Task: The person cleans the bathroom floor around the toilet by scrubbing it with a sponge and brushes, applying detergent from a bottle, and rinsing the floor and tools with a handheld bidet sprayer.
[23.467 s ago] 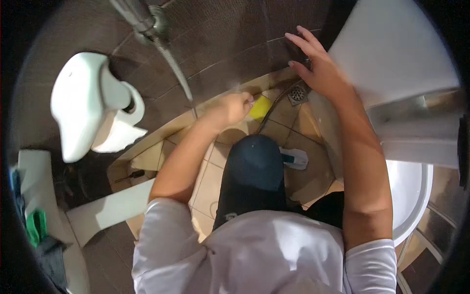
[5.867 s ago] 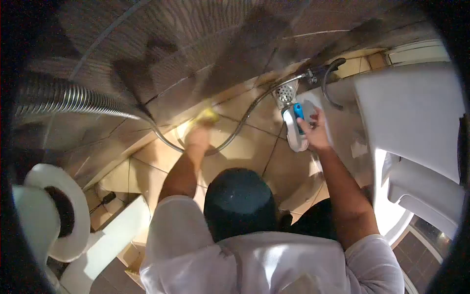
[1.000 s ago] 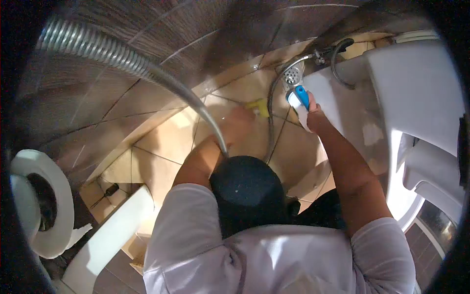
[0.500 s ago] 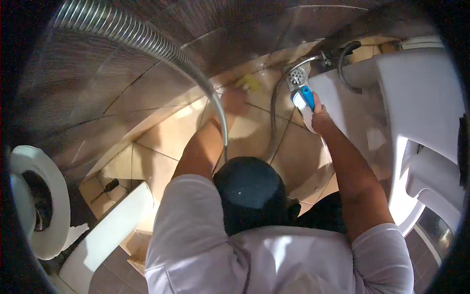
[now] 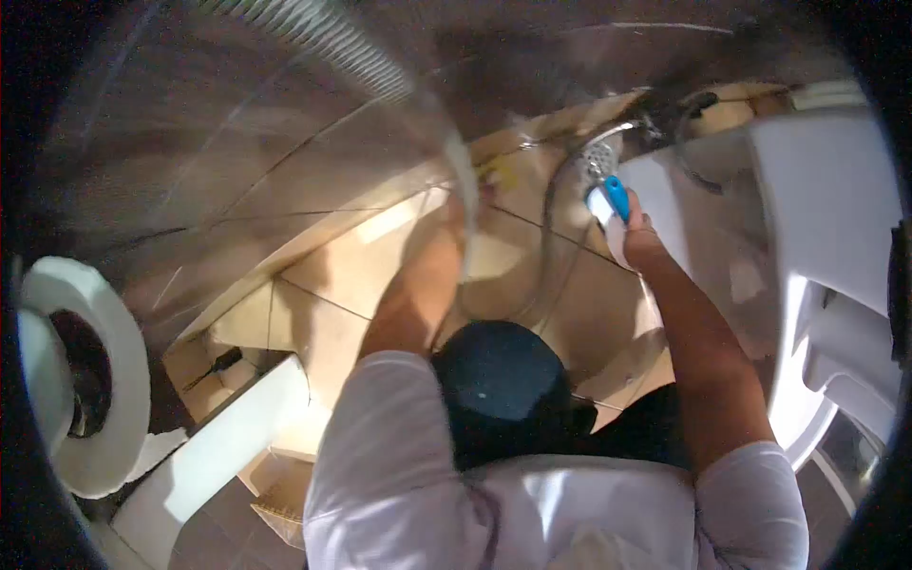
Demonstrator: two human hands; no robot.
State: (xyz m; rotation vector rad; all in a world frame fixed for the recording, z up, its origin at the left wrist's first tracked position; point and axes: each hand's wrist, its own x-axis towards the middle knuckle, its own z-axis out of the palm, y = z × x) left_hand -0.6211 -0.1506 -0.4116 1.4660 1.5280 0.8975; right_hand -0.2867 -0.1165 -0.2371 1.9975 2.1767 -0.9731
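My right hand (image 5: 642, 239) is closed around a blue-and-white handled tool (image 5: 616, 198). The blue part has a small hole near its end, and the tool lies right beside a round metal grate (image 5: 599, 160) with holes. Toward the foot of the wall reaches my left hand (image 5: 464, 204), smeared by motion and partly behind a metal hose (image 5: 465, 180). Just past its fingers, a yellow thing (image 5: 499, 174) shows blurred on the tan tiles (image 5: 513, 242). What the left fingers hold, if anything, I cannot tell.
A thin hose (image 5: 549, 214) runs over the tiles between my hands. White fixtures (image 5: 826, 199) border the right side. At left are a toilet paper roll (image 5: 133, 351), a white panel (image 5: 223, 432) and a black brush-like item (image 5: 226, 360). A dark rounded shape (image 5: 499, 380) sits between my arms.
The whole view has shifted slightly, so most things appear a little farther right. The metal hose and left hand are blurred. My right hand keeps hold of the blue-and-white tool beside the grate.
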